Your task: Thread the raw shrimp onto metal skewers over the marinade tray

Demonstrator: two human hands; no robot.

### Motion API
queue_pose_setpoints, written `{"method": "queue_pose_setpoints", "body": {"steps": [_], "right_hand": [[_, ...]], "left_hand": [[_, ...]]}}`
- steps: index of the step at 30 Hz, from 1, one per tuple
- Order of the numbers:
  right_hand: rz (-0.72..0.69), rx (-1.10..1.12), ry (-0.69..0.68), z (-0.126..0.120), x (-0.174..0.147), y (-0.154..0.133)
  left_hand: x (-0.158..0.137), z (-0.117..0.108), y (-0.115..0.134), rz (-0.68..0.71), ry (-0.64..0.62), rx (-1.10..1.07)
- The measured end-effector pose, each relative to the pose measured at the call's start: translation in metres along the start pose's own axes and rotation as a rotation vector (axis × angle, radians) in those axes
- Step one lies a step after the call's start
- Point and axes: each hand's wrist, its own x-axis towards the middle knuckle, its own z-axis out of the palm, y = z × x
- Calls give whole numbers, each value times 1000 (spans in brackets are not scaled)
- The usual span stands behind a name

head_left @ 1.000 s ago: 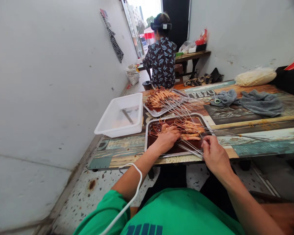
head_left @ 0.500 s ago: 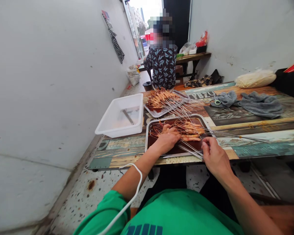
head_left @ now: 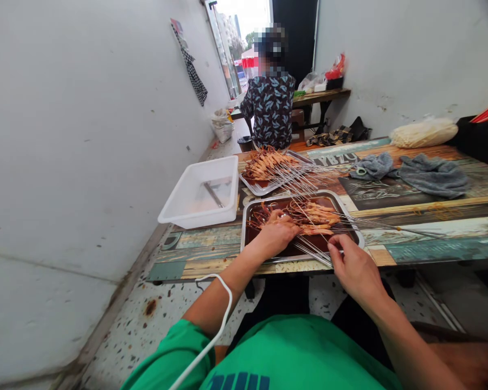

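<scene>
A metal tray (head_left: 244, 238) with dark red-brown liquid sits in front of me. In it lie orange-brown food pieces (head_left: 319, 214) with thin dark strands, threaded on long metal skewers. My left hand (head_left: 278, 234) is closed over a food piece inside the tray; its fingertips are partly hidden. At the tray's near right corner, my right hand (head_left: 355, 264) pinches the end of a thin metal skewer (head_left: 314, 225) between thumb and forefinger. Below it, a bunch of skewers (head_left: 315, 253) leans over the tray's near rim.
Behind the tray stands a second tray (head_left: 258, 188) heaped with skewered pieces (head_left: 268, 162). A white plastic tub (head_left: 174, 203) holding a metal tool is at left. Grey cloths (head_left: 435, 174) and a bagged pale bundle (head_left: 425, 131) lie right. A person (head_left: 270, 108) sits beyond the table.
My right hand has shifted slightly left and down, toward the tray's near edge. The left hand stays in the tray at nearly the same place.
</scene>
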Motion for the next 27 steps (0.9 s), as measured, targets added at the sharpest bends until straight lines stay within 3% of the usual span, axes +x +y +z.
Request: {"method": "queue_pose_setpoints", "body": {"steps": [7, 13, 20, 27], "right_hand": [[-94, -138, -215, -7, -18, -3], [3, -164, -330, -21, -40, 15], [24, 27, -319, -21, -44, 21], [22, 65, -302, -18, -43, 19]], "left_hand": [[-9, -3, -2, -13, -28, -36], [-11, 6, -11, -51, 8, -108], [-21, -5, -6, -174, 155, -183], [-60, -10, -4, -232, 116, -165]]}}
